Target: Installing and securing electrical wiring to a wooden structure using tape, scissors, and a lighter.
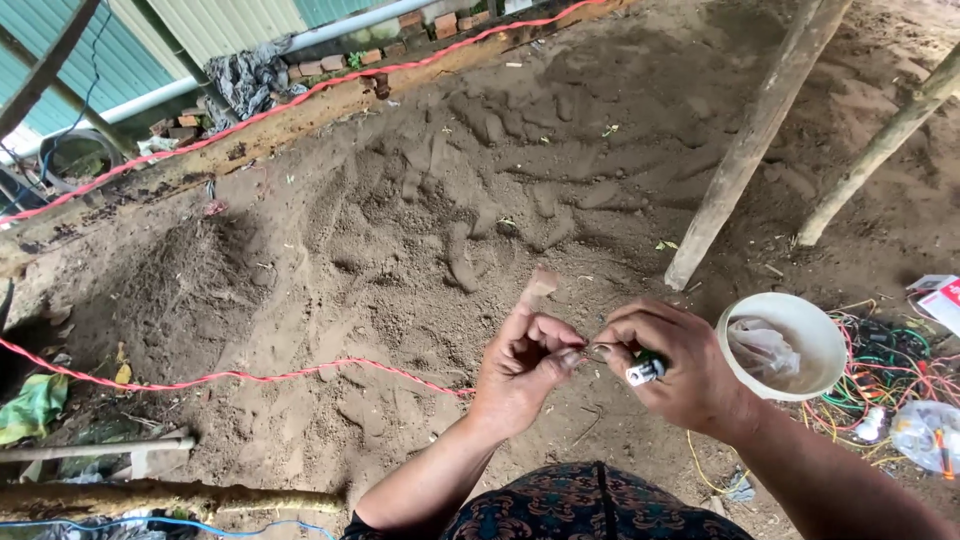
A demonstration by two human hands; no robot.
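- Hands are held together at the lower centre of the frame, above sandy ground (420,230).
- Left hand (525,360) is closed, its fingertips pinched on the end of a thin wire (590,348), with one finger raised.
- Right hand (670,365) is closed around a small green-and-white part (646,370), while its fingertips meet the same wire.
- Wire is held between both hands; whether it is already joined to the part cannot be told, so the work appears to be midway.
- Red cord (230,378) is stretched across the sand to the left hand's side.
- White bowl (785,345) with a plastic bag inside is seen just right of the right hand.
- Tangled wires (890,365) are heaped at the right edge, seemingly yet to be handled.
- Two wooden posts (750,140) are planted at the upper right.
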